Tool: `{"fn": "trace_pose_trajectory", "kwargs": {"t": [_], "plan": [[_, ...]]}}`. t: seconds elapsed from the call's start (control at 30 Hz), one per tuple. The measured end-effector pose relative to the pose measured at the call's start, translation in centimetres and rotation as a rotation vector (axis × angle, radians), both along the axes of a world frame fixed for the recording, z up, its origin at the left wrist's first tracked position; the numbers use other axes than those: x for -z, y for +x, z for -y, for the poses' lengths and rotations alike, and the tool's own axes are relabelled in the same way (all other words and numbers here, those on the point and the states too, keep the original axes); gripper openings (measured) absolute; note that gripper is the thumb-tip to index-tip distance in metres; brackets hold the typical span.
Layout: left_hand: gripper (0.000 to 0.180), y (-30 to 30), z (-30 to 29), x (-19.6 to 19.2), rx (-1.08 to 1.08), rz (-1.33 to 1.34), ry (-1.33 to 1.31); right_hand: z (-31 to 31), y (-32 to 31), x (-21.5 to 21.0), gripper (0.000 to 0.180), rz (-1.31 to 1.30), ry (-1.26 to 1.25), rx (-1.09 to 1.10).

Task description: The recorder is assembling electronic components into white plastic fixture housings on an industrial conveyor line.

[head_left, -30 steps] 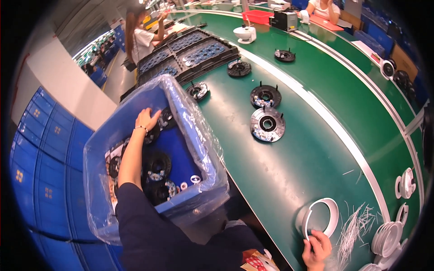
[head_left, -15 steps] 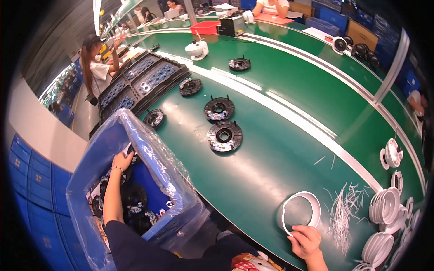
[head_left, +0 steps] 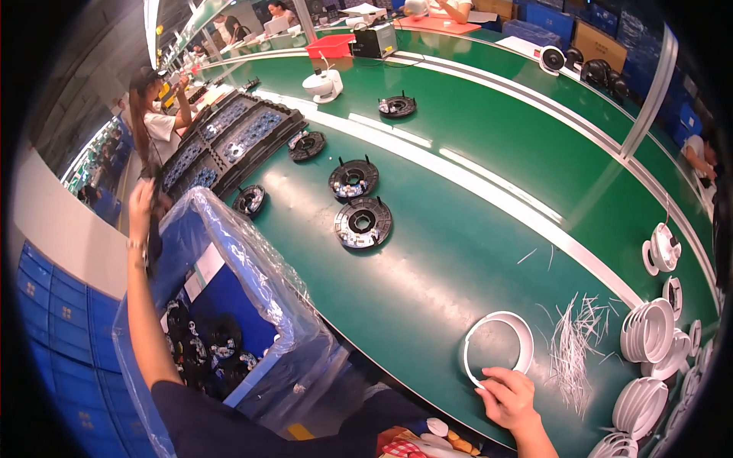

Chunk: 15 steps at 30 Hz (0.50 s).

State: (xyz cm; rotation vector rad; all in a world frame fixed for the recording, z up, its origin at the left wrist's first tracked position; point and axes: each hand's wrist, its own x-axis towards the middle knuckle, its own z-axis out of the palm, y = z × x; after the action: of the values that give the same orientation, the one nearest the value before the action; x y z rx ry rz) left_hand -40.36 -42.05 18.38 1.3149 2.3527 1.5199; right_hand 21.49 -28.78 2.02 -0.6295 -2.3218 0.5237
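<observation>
My right hand [head_left: 510,398] pinches the near edge of a white plastic ring [head_left: 526,341], which stands on the green table. My left hand [head_left: 140,204] is raised over the far left rim of a blue, plastic-lined bin [head_left: 284,330]. Its fingers are closed on a black round part [head_left: 154,243], seen nearly edge-on. Inside the bin lie several black round parts [head_left: 223,336] with small circuit boards. Beyond the bin, a black round base [head_left: 363,223] with a centre hole lies on the table, with a similar base [head_left: 353,179] just behind it.
Thin white plastic strips [head_left: 578,347] are heaped right of the ring. Stacked white rings [head_left: 647,330] line the right edge. Black trays [head_left: 243,137] of blue parts stand far left, beside another person [head_left: 156,118]. A white fan-like unit [head_left: 323,84] stands on the conveyor.
My left hand has come up out of the bin, toward its far left, with a black round part. The right hand still pinches the ring. The whole view has shifted slightly.
</observation>
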Motion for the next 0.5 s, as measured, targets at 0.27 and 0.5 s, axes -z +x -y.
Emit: {"fn": "trace_pose_trajectory", "kwargs": {"t": [0.27, 0.5], "plan": [[0.053, 9.6, -21.0, 3.8, -0.114, -0.697, -0.621, -0.1, -0.6, 0.1, 0.017, -0.001, 0.006, -0.03], [0.055, 8.6, -22.2, 12.2, -0.466, -0.189, -0.741, 0.8, 0.1, -0.3, 0.013, 0.01, -0.066, 0.017]]}}
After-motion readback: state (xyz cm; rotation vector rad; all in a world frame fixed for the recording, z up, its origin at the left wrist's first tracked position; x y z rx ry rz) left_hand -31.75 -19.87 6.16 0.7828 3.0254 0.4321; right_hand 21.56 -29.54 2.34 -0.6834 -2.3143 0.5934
